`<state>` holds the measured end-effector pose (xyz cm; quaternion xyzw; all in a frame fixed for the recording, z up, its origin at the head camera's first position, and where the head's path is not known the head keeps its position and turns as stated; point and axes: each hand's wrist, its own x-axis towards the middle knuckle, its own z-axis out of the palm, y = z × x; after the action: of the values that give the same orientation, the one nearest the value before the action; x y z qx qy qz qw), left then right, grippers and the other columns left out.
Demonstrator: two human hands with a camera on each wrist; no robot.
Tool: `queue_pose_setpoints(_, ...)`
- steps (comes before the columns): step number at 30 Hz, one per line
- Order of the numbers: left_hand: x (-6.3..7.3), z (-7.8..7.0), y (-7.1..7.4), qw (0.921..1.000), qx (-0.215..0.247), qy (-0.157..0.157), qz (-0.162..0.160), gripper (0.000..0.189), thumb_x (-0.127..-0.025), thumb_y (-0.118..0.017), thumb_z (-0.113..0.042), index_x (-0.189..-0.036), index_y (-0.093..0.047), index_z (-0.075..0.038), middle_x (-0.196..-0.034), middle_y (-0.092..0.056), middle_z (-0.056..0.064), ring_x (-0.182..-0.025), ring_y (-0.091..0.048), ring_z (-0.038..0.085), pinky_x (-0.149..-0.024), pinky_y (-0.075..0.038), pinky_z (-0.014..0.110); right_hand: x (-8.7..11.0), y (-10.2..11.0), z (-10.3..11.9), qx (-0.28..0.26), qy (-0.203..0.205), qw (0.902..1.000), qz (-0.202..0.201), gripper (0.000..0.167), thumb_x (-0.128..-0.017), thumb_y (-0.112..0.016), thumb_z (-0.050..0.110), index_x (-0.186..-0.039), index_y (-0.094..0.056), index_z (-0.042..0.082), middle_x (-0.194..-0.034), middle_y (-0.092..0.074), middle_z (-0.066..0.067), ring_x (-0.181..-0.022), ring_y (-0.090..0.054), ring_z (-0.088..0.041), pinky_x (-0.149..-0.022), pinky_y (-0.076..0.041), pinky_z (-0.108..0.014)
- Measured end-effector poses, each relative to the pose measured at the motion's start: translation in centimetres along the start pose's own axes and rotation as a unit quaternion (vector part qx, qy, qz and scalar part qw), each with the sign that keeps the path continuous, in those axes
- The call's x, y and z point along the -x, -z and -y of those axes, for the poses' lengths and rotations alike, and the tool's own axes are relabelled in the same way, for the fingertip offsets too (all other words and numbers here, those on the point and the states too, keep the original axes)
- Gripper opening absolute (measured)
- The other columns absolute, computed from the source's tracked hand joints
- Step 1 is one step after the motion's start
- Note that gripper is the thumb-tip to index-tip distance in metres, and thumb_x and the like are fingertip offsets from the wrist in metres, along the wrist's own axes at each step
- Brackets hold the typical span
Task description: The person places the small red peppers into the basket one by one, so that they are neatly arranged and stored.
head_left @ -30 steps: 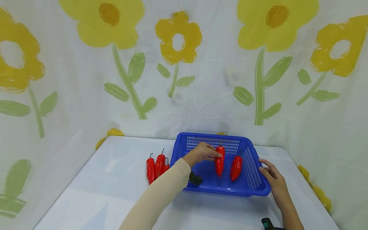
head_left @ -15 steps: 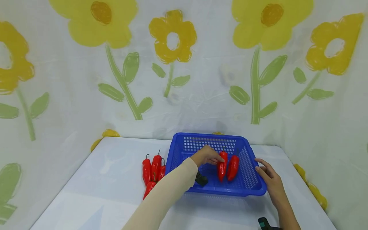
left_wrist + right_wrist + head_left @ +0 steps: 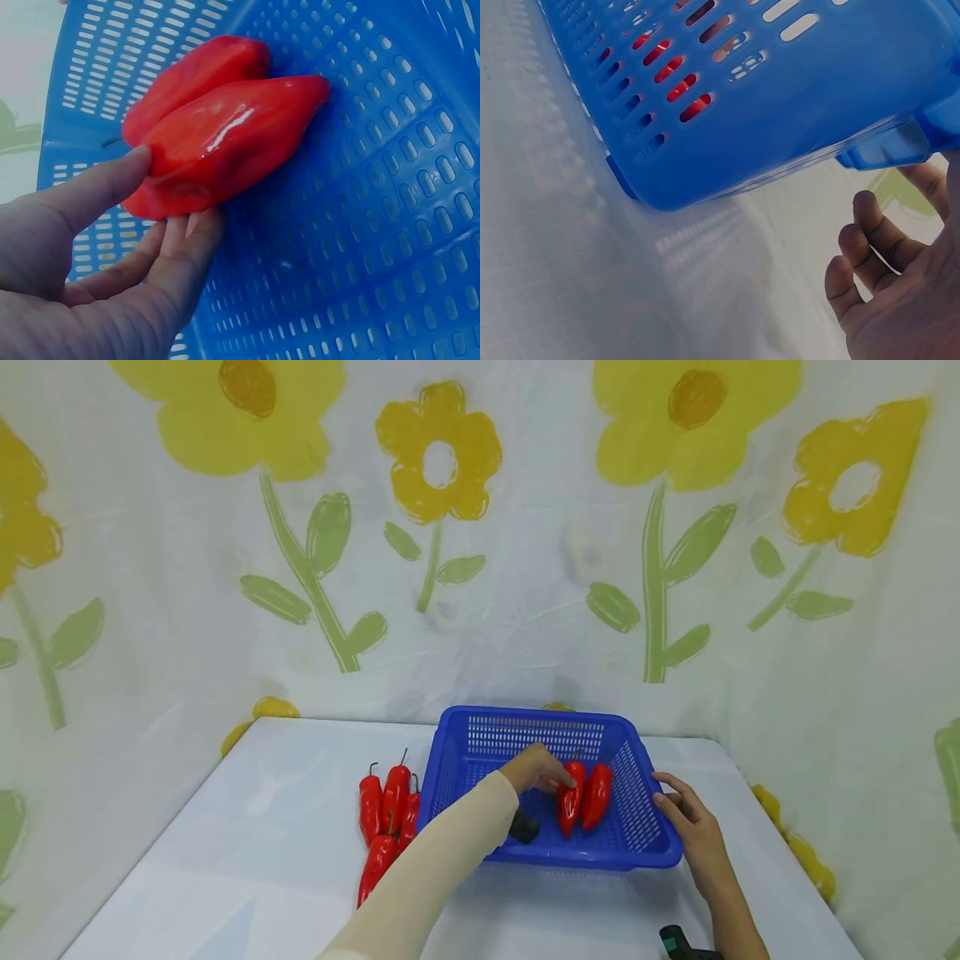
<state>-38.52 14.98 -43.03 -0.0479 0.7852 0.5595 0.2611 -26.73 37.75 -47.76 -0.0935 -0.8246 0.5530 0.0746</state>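
Inside a blue plastic basket [image 3: 570, 857], my left hand [image 3: 542, 768] holds a red pepper [image 3: 232, 139], thumb on its top and fingers beneath its stem end. A second red pepper [image 3: 597, 797] lies right alongside it, pointing the same way. My right hand [image 3: 699, 831] is at the basket's right rim, with thumb and index finger on the edge. In the right wrist view the other fingers [image 3: 866, 255] hang curled beneath the rim. Through the slots of the basket wall [image 3: 780, 135], red shows.
Several red peppers [image 3: 378, 860] with thin stems lie grouped on the white table [image 3: 247, 827] left of the basket, partly behind my left sleeve [image 3: 442, 860]. A dark device [image 3: 522, 828] shows at my left wrist, and another [image 3: 678, 941] near my right forearm. A flower-printed cloth [image 3: 525, 635] hangs behind.
My left hand has lowered the pepper into the basket and brought it against the second one. My right hand has stayed at the rim. The whole scene has shifted left in view.
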Motion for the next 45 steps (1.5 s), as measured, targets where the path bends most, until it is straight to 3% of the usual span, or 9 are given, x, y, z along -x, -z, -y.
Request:
queue_pose_setpoints(6, 0.2, 0.3, -0.1, 0.9987, 0.029, 0.020, 0.038, 0.033, -0.082, -0.077, 0.009, -0.107, -0.055, 0.009, -0.097, -0.064, 0.023, -0.102, -0.067, 0.040, -0.090, -0.057, 0.045, 0.3, 0.0, -0.5, 0.002, -0.011, 0.9999, 0.004, 0.059, -0.102, -0.051, 0.051, -0.153, -0.039, 0.025, -0.127, -0.054, -0.013, -0.097, -0.058, -0.012, -0.080, -0.052, -0.016)
queue_pose_setpoints(11, 0.0, 0.0, -0.6, 0.9961, 0.049, 0.014, 0.073, 0.015, -0.085, -0.069, 0.016, -0.096, -0.059, 0.012, -0.089, -0.064, 0.023, -0.103, -0.068, 0.040, -0.089, -0.057, 0.043, 0.4, 0.1, -0.5, -0.002, -0.008, 1.0000, 0.003, 0.058, -0.102, -0.051, 0.050, -0.153, -0.040, 0.025, -0.122, -0.055, -0.010, -0.096, -0.058, -0.012, -0.079, -0.052, -0.018)
queue_pose_setpoints(15, 0.3, -0.5, -0.6, 0.9982, 0.040, 0.009, 0.045, 0.015, -0.086, -0.068, 0.013, -0.096, -0.058, 0.010, -0.091, -0.066, 0.024, -0.102, -0.069, 0.039, -0.088, -0.058, 0.042, 0.3, 0.1, -0.3, 0.005, 0.003, 1.0000, 0.003, 0.058, -0.102, -0.050, 0.051, -0.153, -0.040, 0.025, -0.123, -0.055, -0.011, -0.096, -0.058, -0.011, -0.079, -0.052, -0.017)
queue_pose_setpoints(21, 0.8, -2.0, 0.1, 0.9994, 0.030, -0.019, -0.002, 0.030, -0.090, -0.069, 0.001, -0.116, -0.058, 0.010, -0.110, -0.066, 0.028, -0.105, -0.068, 0.039, -0.090, -0.057, 0.043, -0.2, 0.1, 0.0, 0.015, 0.011, 0.9998, 0.003, 0.058, -0.102, -0.049, 0.052, -0.153, -0.040, 0.026, -0.127, -0.054, -0.012, -0.098, -0.058, -0.011, -0.079, -0.052, -0.016)
queue_pose_setpoints(27, 1.1, -2.7, 2.4, 0.9909, 0.100, -0.073, 0.053, 0.029, -0.092, -0.065, 0.001, -0.117, -0.061, 0.016, -0.107, -0.068, 0.029, -0.109, -0.065, 0.042, -0.096, -0.053, 0.047, -0.5, -0.5, 0.7, 0.014, 0.021, 0.9997, 0.005, 0.059, -0.101, -0.050, 0.053, -0.153, -0.040, 0.027, -0.128, -0.055, -0.014, -0.100, -0.057, -0.015, -0.080, -0.051, -0.015)
queue_pose_setpoints(31, 1.6, -3.0, 3.8, 0.9818, 0.137, -0.100, 0.086, 0.026, -0.094, -0.065, 0.001, -0.114, -0.064, 0.016, -0.092, -0.069, 0.021, -0.092, -0.069, 0.035, -0.099, -0.051, 0.048, -0.6, -0.3, 0.7, 0.020, 0.025, 0.9995, -0.001, 0.059, -0.101, -0.050, 0.053, -0.153, -0.041, 0.025, -0.128, -0.054, -0.016, -0.098, -0.059, -0.014, -0.079, -0.052, -0.015)
queue_pose_setpoints(35, 2.3, -2.7, 4.9, 0.9790, 0.140, -0.118, 0.091, 0.027, -0.094, -0.066, -0.002, -0.115, -0.064, 0.015, -0.097, -0.070, 0.021, -0.082, -0.069, 0.024, -0.098, -0.051, 0.048, -0.4, -0.1, 0.4, 0.025, 0.026, 0.9993, -0.006, 0.059, -0.101, -0.049, 0.053, -0.153, -0.041, 0.026, -0.126, -0.054, -0.015, -0.097, -0.058, -0.012, -0.078, -0.052, -0.014)
queue_pose_setpoints(41, 3.2, -1.4, 7.0, 0.9747, 0.152, -0.129, 0.101, 0.032, -0.096, -0.063, -0.004, -0.122, -0.060, 0.015, -0.118, -0.064, 0.030, -0.094, -0.070, 0.028, -0.098, -0.052, 0.045, 0.0, -0.1, 0.0, 0.027, 0.023, 0.9994, 0.001, 0.058, -0.102, -0.048, 0.052, -0.153, -0.040, 0.026, -0.126, -0.054, -0.014, -0.096, -0.058, -0.011, -0.078, -0.053, -0.016)
queue_pose_setpoints(45, 4.0, -0.8, 8.5, 0.9735, 0.150, -0.144, 0.095, 0.034, -0.099, -0.061, -0.006, -0.126, -0.058, 0.015, -0.115, -0.066, 0.026, -0.099, -0.069, 0.028, -0.095, -0.055, 0.042, 0.1, -0.1, 0.0, 0.025, 0.022, 0.9994, -0.001, 0.058, -0.101, -0.049, 0.053, -0.153, -0.040, 0.028, -0.124, -0.054, -0.013, -0.094, -0.059, -0.010, -0.077, -0.054, -0.017)
